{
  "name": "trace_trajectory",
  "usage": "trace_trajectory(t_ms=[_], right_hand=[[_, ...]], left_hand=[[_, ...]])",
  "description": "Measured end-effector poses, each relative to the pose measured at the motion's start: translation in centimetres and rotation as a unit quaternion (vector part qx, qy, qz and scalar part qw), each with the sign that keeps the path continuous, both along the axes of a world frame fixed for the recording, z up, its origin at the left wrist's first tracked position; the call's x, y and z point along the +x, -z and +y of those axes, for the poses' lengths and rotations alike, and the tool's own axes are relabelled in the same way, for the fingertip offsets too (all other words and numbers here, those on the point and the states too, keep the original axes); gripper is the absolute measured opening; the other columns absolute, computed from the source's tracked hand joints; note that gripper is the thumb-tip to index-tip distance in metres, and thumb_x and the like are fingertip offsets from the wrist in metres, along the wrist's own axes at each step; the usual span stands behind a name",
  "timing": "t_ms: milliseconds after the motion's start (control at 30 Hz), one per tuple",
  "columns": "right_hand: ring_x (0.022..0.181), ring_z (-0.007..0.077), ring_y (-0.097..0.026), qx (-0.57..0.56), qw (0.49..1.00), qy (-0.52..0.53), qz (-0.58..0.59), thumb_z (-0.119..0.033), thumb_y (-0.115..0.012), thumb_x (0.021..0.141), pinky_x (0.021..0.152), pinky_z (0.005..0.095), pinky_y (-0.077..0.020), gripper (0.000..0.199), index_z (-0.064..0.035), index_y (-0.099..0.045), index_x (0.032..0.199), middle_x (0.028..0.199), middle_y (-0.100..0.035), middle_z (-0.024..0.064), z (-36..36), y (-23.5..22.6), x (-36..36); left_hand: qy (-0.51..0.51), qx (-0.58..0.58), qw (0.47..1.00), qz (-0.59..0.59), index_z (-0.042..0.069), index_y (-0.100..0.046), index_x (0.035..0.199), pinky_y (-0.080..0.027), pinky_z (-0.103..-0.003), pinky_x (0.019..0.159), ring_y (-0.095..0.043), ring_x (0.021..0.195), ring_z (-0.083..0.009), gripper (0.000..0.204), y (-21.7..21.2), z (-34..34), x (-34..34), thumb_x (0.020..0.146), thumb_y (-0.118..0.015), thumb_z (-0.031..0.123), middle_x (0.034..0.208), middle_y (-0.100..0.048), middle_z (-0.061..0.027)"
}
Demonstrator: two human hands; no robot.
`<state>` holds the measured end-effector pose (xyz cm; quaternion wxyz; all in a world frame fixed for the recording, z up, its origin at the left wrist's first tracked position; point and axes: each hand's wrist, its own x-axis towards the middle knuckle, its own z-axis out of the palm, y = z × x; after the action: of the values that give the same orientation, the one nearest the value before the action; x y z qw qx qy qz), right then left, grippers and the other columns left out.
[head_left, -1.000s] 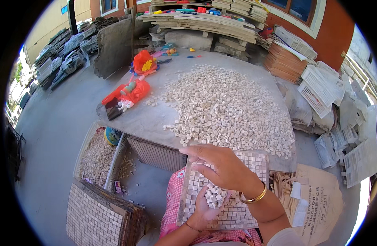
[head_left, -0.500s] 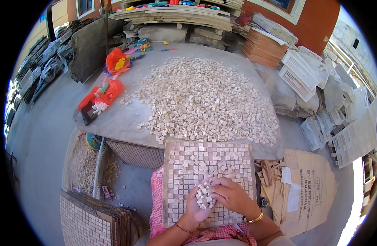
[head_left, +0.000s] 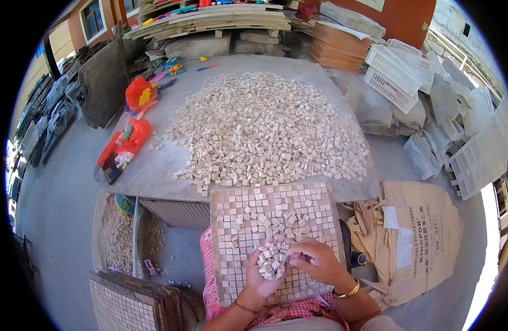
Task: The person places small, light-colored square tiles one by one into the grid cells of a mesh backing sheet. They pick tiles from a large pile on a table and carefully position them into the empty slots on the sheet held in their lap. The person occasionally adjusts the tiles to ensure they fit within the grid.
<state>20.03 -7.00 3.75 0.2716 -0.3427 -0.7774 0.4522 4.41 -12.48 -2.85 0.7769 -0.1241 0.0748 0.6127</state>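
My left hand [head_left: 260, 283] is cupped palm up around a heap of small whitish stone cubes [head_left: 273, 259]. At the right side of that heap, my right hand [head_left: 321, 261] has its fingers bent and drawn together; whatever is between the fingertips is too small to make out. Both hands are over the lower half of a gridded mosaic board [head_left: 215, 248], tilted across my lap. Cubes fill many of its square cells, and loose ones lie scattered over its middle. Parts of the grid are hidden under my hands.
Beyond the board, a wide pile of cubes [head_left: 265, 132] covers a grey table [head_left: 154, 174]. Red plastic toys [head_left: 133, 137] lie on its left side. Filled boards [head_left: 127, 303] and a bin of cubes [head_left: 116, 234] stand at lower left. To the right are a brown sack [head_left: 430, 243] and white crates [head_left: 392, 77].
The view has shifted slightly. My right fingers have drawn back a little from the cubes in my left palm, leaving more of the heap showing. The left hand still cups them.
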Motion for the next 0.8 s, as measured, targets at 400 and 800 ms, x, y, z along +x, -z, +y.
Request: trace_trajectory(t_ms=[400,800], right_hand=[[0.072,0.0185,-0.056,0.031,0.996,-0.008,0.08,-0.009,-0.06,0.086,0.063,0.0277,-0.0473,0.018,-0.0024,-0.057,0.103,0.089,-0.057,0.0085,-0.9,2.0,-1.1],[0.069,0.0153,-0.055,-0.027,0.999,-0.015,0.022,-0.013,-0.069,0.079,0.058,0.0267,-0.0436,0.014,-0.0049,-0.063,0.089,0.07,-0.054,0.0042,-1.3,0.7,-0.3]], left_hand=[[0.005,-0.004,0.998,0.056,0.012,-0.049,0.122,-0.045,-0.044,0.091,-0.051,0.113,-0.0254,0.039,0.4,-0.2,0.3,0.093,-0.038,0.035,0.123,-0.052,-0.0073],[0.018,0.011,1.0,0.021,0.014,-0.045,0.128,-0.041,-0.049,0.098,-0.048,0.118,-0.029,0.04,1.3,0.1,0.1,0.092,-0.041,0.032,0.128,-0.05,-0.0093]])
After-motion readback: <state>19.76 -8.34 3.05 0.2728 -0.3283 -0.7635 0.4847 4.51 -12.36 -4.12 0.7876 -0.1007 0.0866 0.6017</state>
